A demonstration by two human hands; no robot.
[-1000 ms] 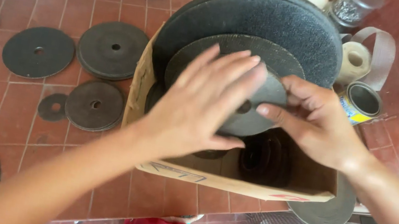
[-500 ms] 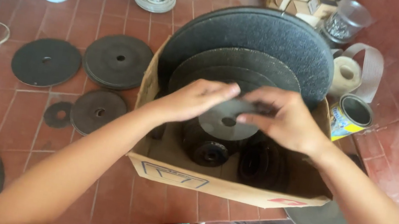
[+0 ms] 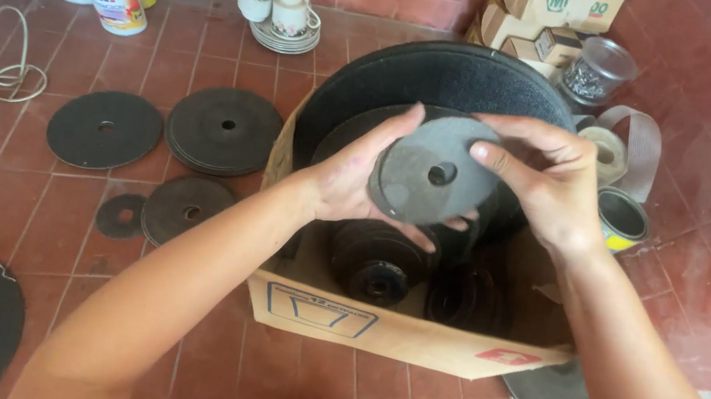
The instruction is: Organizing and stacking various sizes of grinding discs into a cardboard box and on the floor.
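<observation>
Both hands hold 1 grey disc (image 3: 431, 181) above the box (image 3: 410, 334): left hand (image 3: 357, 176) grip snug on its left edge, right hand (image 3: 545, 185) fingertips pinching the right. Disc now higher, face toward camera, versus 0.5 s ago.

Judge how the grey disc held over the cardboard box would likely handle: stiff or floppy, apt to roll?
The grey disc probably is stiff: it stays flat though both hands grip only its rim. Thin and round, it could roll if set on edge. Its matte, grainy face suggests little slipping.
</observation>
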